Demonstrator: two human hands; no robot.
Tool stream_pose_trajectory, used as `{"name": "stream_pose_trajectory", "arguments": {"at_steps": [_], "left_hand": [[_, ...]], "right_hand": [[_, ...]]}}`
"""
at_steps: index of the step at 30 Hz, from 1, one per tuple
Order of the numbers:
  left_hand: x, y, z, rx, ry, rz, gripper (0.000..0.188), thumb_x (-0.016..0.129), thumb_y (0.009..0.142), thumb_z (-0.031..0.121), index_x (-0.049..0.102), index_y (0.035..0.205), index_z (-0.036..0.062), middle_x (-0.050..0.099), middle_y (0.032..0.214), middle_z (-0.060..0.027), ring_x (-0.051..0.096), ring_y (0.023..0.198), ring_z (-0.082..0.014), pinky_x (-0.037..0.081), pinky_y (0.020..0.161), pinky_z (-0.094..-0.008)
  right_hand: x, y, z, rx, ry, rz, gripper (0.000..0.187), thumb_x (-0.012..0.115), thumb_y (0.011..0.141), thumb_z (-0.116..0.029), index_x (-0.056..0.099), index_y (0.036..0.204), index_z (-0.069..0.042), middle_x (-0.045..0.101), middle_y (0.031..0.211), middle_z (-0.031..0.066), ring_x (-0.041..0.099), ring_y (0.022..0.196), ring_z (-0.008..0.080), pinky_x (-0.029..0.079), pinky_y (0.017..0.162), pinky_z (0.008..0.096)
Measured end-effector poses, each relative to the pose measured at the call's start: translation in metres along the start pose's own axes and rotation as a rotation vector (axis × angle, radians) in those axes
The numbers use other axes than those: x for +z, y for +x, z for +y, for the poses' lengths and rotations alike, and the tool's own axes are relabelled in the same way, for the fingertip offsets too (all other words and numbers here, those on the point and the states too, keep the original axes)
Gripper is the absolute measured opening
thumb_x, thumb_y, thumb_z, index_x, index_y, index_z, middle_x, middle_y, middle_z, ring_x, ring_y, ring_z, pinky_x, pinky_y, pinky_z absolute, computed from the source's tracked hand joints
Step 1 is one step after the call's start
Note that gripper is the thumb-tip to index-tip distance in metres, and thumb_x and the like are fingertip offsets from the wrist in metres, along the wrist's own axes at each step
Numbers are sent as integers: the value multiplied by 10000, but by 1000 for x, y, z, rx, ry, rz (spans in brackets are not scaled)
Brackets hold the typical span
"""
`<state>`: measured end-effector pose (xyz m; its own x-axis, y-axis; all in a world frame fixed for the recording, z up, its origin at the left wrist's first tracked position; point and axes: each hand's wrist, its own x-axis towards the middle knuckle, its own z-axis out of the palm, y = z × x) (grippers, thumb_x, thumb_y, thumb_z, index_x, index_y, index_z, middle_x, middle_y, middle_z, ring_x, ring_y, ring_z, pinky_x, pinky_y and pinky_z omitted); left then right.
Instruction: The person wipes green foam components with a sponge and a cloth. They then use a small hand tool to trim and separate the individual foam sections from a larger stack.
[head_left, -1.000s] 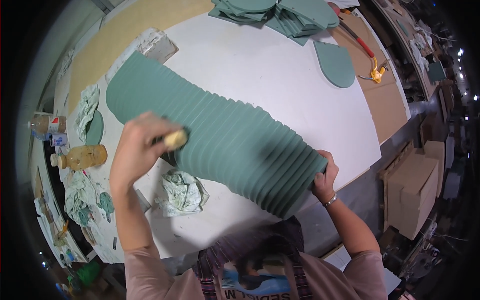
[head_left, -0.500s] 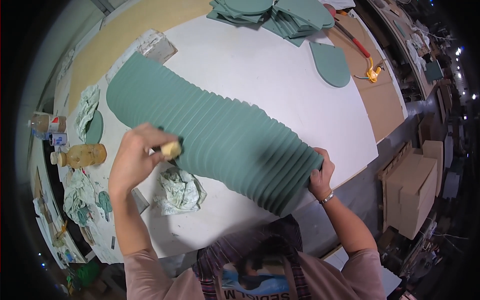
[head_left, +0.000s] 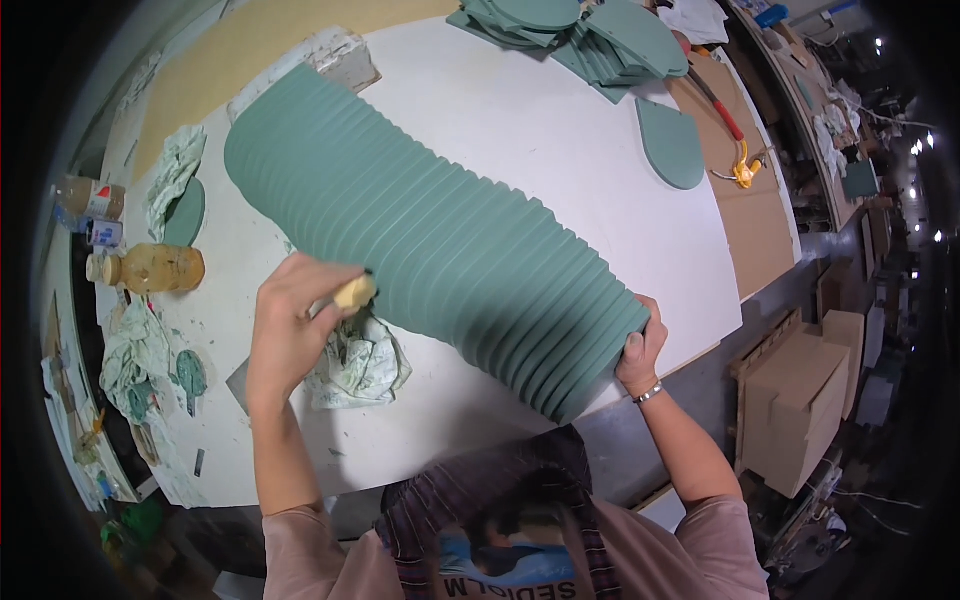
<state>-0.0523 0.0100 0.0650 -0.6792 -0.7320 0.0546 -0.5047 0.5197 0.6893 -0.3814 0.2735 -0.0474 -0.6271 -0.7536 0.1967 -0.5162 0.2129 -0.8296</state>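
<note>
A long row of thin green panels with rounded ends [head_left: 430, 240] leans slantwise across the white table, its panels pressed face to face in uneven steps. At its near right end my right hand [head_left: 642, 350] is wrapped round the last panels, thumb on the outer side. My left hand [head_left: 288, 325] pinches a small pale yellow sponge-like piece [head_left: 355, 292] close to the row's near left edge. Dark tips show beside that piece, and whether it touches the panels I cannot tell. Below the fingers lies a crumpled, stained rag [head_left: 362, 368].
More green panels [head_left: 625, 40] are heaped at the far side, with a single panel [head_left: 672, 145] nearby. A red-and-yellow tool [head_left: 742, 172] lies on brown board. Bottles, including an amber one [head_left: 165, 269], and rags [head_left: 135, 350] line the left. Cardboard boxes [head_left: 795, 400] stand right.
My left hand has moved slightly along the edge toward the right with the yellow piece. My right hand keeps its grip. The whole view has shifted and turned a little.
</note>
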Motion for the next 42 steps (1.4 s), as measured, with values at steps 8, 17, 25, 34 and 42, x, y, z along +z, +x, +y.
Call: {"name": "stream_pose_trajectory", "arguments": {"at_steps": [8,17,25,34,42], "left_hand": [[31,-49,-26,-30,-169,120,409,746,647,-7,733,1056,-12,723,901,-114,630,845,-253,503,767,-334],[48,-30,-27,-103,-264,522,385,772,733,-31,666,1103,-16,676,949,-106,602,781,-199,506,733,-301],[70,-60,-40,-220,-285,530,362,791,737,-39,660,1071,14,670,945,-65,593,797,-146,489,741,-269],[51,-20,-51,-144,-213,748,361,793,757,-14,646,1086,-2,660,961,-80,596,742,-153,498,687,-265],[52,-31,-56,-190,-162,680,304,802,757,14,645,1016,28,661,931,-76,573,717,-159,483,667,-264]], "right_hand": [[0,-3,8,9,-39,23,890,433,875,-783,592,1092,65,655,829,108,621,787,178,501,712,326],[3,-3,9,-3,-70,19,879,410,878,-771,582,1082,66,638,860,102,594,807,175,486,742,322],[3,-2,9,4,-40,8,841,436,883,-757,578,1088,46,607,903,79,571,841,165,475,763,320],[5,-2,20,-10,-61,48,935,397,862,-818,592,1061,75,642,836,118,620,790,187,502,708,335],[-1,-6,13,60,16,-10,836,488,874,-771,546,1099,32,588,977,63,552,900,153,470,811,314]]}}
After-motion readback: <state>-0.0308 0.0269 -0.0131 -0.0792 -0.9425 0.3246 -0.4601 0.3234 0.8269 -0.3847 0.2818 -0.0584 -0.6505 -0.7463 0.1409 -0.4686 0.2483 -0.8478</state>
